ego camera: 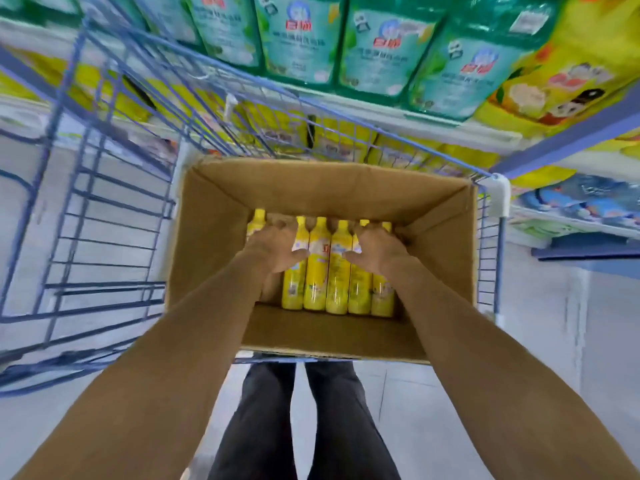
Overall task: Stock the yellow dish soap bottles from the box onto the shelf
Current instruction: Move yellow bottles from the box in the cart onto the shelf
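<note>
Both hands were down in the box (pixel 214 216), picking: left hand (pixel 273 247) and right hand (pixel 377 249) lay half-curled over the bottles (pixel 327 271), whether gripping cannot be told. Next: close, lift clear.

Bright, even store lighting is washing everything, hardly any shadows. Wide-angle lens is bending the shelf (pixel 450 124) and cart (pixel 104 188) edges, and motion blur is smearing the outer parts.

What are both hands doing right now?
Left hand: inside the cardboard box, resting on the yellow dish soap bottles; grip unclear.
Right hand: the same; grip unclear.
</note>
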